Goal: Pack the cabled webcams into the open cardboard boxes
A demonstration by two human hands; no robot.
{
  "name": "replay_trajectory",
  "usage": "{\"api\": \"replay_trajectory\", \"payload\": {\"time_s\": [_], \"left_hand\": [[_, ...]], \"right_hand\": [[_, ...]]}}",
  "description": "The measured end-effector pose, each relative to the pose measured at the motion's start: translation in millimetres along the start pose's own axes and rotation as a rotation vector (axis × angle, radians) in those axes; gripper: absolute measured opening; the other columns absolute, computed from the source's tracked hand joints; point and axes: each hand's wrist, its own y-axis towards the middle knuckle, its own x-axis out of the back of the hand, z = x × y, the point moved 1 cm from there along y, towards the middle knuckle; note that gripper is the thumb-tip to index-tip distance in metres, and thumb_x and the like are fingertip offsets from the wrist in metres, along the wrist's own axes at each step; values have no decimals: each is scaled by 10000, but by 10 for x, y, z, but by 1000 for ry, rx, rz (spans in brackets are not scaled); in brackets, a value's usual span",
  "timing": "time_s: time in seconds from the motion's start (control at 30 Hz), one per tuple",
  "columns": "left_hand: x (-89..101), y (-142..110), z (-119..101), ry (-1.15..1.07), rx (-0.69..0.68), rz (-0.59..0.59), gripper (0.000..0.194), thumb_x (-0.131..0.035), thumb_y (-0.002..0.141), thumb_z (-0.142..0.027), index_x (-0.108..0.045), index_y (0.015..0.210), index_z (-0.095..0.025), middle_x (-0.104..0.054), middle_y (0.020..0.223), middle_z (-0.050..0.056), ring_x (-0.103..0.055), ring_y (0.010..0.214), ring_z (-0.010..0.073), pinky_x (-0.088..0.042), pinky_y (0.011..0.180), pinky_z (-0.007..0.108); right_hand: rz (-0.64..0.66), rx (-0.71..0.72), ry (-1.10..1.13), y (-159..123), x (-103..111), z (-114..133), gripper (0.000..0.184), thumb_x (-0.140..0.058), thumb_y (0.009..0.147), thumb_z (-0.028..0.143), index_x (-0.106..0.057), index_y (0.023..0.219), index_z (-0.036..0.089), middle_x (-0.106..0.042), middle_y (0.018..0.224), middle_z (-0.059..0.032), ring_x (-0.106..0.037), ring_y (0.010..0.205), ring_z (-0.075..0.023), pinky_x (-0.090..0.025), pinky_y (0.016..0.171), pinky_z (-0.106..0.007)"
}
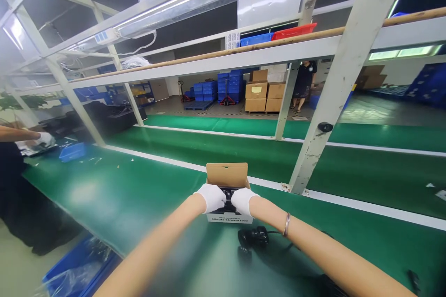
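An open cardboard box (230, 218) with a white printed front stands on the green bench, its brown lid (226, 175) raised at the back. Inside it sits a black device (228, 194) with a small round part between my hands. My left hand (212, 197), in a white glove, reaches in from the left with its fingers curled on the device. From the right, my gloved right hand (242, 200) curls over the device's other side. The fingertips of both are partly hidden. Just in front of the box lie a black corded item (254, 236) and a small black block (244, 254).
A white post (310, 162) rises from the bench beyond my right hand, and a shelf beam crosses above. At left are a co-worker's gloved hand (45, 140) and a blue tray (72, 152). A blue bin (64, 264) with plastic bags stands below the bench edge.
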Motion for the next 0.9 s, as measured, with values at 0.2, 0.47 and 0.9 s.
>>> {"api": "replay_trajectory", "payload": {"time_s": [0.2, 0.47, 0.9], "left_hand": [[-163, 233, -78, 75, 60, -84, 289, -589, 913, -377, -615, 1105, -163, -644, 1117, 73, -632, 963, 188, -556, 845, 398], [-132, -44, -186, 104, 91, -481, 185, -581, 895, -270, -650, 984, -124, -665, 1040, 108, -594, 1056, 258, -472, 975, 481], [-1383, -838, -388, -620, 290, -692, 309, -505, 844, -472, -690, 1086, -420, -668, 1234, 39, -563, 1212, 381, -460, 1063, 527]], "right_hand": [[-33, 111, 122, -184, 78, -48, 310, -540, 872, 404, -764, 998, 231, -742, 904, -67, -687, 794, -239, -454, 633, -290], [-56, 7, 147, -49, -152, -119, 312, -639, 804, 416, -748, 999, 198, -732, 939, -95, -685, 844, -268, -494, 705, -315], [-250, -334, 121, 341, 331, -1169, 351, -563, 963, 402, -595, 1188, 135, -608, 1184, -104, -597, 1052, -230, -492, 921, -452]]}}
